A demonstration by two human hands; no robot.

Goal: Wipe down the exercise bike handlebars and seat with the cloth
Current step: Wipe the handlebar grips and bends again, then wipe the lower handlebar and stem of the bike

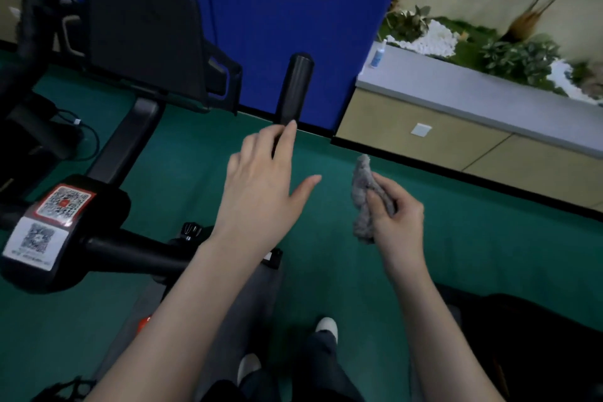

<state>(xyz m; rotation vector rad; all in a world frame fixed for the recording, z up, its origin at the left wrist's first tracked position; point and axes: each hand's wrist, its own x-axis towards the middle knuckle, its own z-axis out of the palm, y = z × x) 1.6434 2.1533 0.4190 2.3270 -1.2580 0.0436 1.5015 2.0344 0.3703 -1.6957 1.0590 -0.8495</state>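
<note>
On the exercise bike (124,147), 2 black handlebar grips show: the far grip (34,13), blurred at the left edge, and the near grip (293,88), upright in mid-frame. Between them stands 1 dark console (143,29). The bike's black housing carries 2 QR stickers, the red-bordered sticker (63,204) just above the white sticker (32,240).

The left hand (261,186) is spread flat, fingers straight, holding nothing. Its forefinger lies across the near grip's lower end, but whether it touches is unclear. Just to its right, the right hand (399,222) has its fingers curled round 1 crumpled grey cloth (363,199), held in the air apart from the grip.

At right, 1 long planter (456,88) holds green plants and white pebbles. 1 small bottle (378,54) stands on its ledge.
</note>
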